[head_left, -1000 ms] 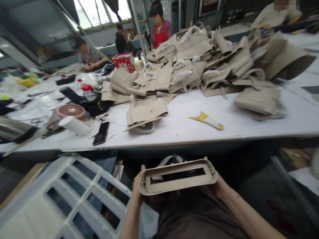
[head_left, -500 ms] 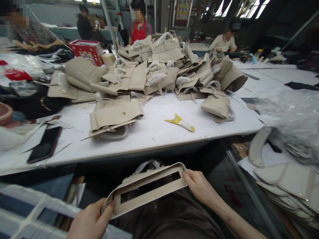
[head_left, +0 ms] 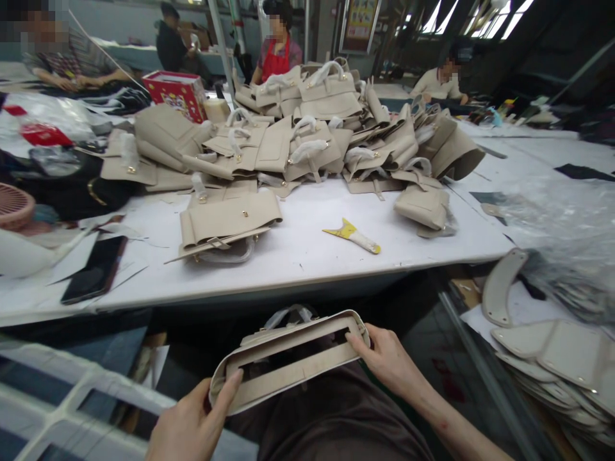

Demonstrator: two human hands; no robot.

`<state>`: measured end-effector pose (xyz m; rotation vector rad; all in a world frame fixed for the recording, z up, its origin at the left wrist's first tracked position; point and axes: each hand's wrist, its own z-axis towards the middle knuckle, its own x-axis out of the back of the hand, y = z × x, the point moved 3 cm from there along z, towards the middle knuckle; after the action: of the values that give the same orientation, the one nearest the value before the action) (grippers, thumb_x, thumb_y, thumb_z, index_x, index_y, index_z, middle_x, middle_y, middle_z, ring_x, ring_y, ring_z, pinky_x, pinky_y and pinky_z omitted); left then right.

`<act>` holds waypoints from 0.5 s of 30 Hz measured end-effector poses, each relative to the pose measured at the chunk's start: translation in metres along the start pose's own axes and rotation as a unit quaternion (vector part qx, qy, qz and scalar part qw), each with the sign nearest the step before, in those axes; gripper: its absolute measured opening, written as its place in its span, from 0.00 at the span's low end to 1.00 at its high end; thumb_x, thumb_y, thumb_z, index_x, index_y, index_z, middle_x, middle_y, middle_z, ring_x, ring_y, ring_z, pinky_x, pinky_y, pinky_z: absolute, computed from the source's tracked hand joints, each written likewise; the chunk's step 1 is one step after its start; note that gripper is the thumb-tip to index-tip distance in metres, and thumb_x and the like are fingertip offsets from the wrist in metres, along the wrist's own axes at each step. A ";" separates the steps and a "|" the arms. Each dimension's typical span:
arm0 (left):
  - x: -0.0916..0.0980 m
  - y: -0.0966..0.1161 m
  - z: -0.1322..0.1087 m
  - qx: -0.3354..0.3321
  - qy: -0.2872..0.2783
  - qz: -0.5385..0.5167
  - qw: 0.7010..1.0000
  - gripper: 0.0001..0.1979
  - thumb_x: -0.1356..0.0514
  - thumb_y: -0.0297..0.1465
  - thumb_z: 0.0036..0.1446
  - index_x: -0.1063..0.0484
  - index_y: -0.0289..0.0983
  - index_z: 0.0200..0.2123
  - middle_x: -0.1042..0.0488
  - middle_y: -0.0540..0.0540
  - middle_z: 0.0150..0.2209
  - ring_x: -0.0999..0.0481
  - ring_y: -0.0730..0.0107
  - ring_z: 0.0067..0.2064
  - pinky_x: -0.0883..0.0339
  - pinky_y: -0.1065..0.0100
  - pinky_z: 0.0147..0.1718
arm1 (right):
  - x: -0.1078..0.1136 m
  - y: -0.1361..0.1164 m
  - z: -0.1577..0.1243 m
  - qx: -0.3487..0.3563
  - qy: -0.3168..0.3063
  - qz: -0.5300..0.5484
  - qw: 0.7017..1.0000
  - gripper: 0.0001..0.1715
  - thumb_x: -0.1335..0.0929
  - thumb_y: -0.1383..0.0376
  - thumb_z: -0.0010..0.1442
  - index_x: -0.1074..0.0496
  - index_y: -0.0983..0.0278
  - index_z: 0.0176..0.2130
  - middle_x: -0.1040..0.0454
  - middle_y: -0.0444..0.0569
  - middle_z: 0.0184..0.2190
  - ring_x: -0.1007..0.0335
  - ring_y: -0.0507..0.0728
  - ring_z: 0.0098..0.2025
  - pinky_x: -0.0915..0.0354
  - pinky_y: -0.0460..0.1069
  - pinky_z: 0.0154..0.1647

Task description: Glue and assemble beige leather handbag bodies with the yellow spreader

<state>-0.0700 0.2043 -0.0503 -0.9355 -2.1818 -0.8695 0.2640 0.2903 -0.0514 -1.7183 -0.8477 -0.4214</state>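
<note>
Above my lap I hold a beige handbag body [head_left: 298,376] with a long rectangular opening facing me and a plastic-wrapped handle on its far side. My left hand [head_left: 192,416] grips its left end, the thumb lying on the inner edge of the opening. At the right end, my right hand [head_left: 384,355] pinches the rim, its thumb at the corner of the slot. The fingers behind the bag are partly hidden. On the white table [head_left: 307,256] past it lie another beige bag [head_left: 230,221] and a yellow-and-white flat tool with a forked end [head_left: 353,235].
Many beige bags [head_left: 269,147] are heaped across the table. A phone [head_left: 96,269] lies at left, near a pink fan [head_left: 14,206]. Stacked beige panels [head_left: 567,352] and clear plastic [head_left: 562,224] are at right. A white frame [head_left: 62,410] stands lower left. Several people sit beyond.
Both thumbs have moved further in over the bag's opening, and the bag's ends look rounder. The view has shifted slightly, moving the table things a little to the right.
</note>
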 end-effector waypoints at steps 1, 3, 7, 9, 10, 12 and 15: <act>-0.001 -0.003 -0.002 0.004 -0.006 -0.008 1.000 0.26 0.55 0.55 0.55 0.27 0.44 0.37 0.24 0.46 0.28 0.23 0.50 0.39 0.38 0.65 0.36 | -0.001 0.002 -0.001 -0.003 0.005 0.006 1.000 0.22 0.37 0.51 0.63 0.35 0.64 0.26 0.30 0.45 0.23 0.36 0.54 0.26 0.48 0.46 0.26; -0.001 -0.005 -0.007 0.014 -0.002 -0.023 1.000 0.25 0.53 0.56 0.54 0.27 0.44 0.37 0.25 0.47 0.26 0.23 0.53 0.37 0.39 0.67 0.35 | -0.002 0.004 -0.002 0.000 0.016 0.005 1.000 0.25 0.39 0.50 0.64 0.37 0.63 0.25 0.33 0.43 0.21 0.39 0.53 0.24 0.49 0.46 0.25; 0.004 0.006 -0.021 -0.004 0.065 -0.029 0.997 0.20 0.51 0.49 0.58 0.29 0.41 0.31 0.27 0.47 0.23 0.26 0.58 0.31 0.45 0.68 0.30 | -0.004 0.012 -0.003 0.005 0.020 -0.009 1.000 0.28 0.42 0.46 0.64 0.38 0.63 0.24 0.37 0.43 0.19 0.42 0.53 0.24 0.50 0.46 0.24; 0.007 0.013 -0.027 -0.023 0.095 -0.032 0.995 0.16 0.50 0.44 0.60 0.31 0.40 0.28 0.29 0.48 0.22 0.27 0.62 0.29 0.48 0.68 0.29 | -0.005 0.018 -0.002 0.003 0.019 -0.020 1.000 0.29 0.42 0.44 0.63 0.35 0.63 0.25 0.37 0.44 0.19 0.41 0.54 0.24 0.48 0.46 0.24; 0.008 0.015 -0.028 -0.024 0.106 -0.038 0.993 0.15 0.49 0.42 0.60 0.32 0.40 0.27 0.29 0.48 0.22 0.28 0.63 0.28 0.49 0.68 0.28 | -0.006 0.021 -0.001 0.005 0.017 -0.028 0.999 0.30 0.41 0.43 0.62 0.35 0.63 0.24 0.36 0.44 0.19 0.40 0.54 0.24 0.48 0.46 0.23; 0.010 0.018 -0.029 -0.020 0.121 -0.043 0.992 0.15 0.47 0.40 0.60 0.34 0.39 0.25 0.30 0.48 0.21 0.29 0.65 0.27 0.51 0.68 0.27 | -0.008 0.028 0.003 0.009 0.017 -0.039 0.999 0.31 0.41 0.42 0.60 0.34 0.62 0.23 0.37 0.45 0.18 0.40 0.54 0.22 0.47 0.47 0.22; 0.010 0.018 -0.029 -0.002 0.143 -0.026 0.989 0.15 0.47 0.40 0.60 0.35 0.39 0.24 0.30 0.46 0.22 0.28 0.64 0.27 0.52 0.67 0.27 | -0.010 0.034 0.006 0.012 0.015 -0.047 0.999 0.31 0.41 0.41 0.58 0.35 0.61 0.22 0.38 0.45 0.17 0.40 0.55 0.21 0.45 0.47 0.21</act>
<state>-0.0543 0.1955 -0.0193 -0.7095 -1.9655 -0.9680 0.2808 0.2890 -0.0826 -1.6499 -0.9111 -0.4979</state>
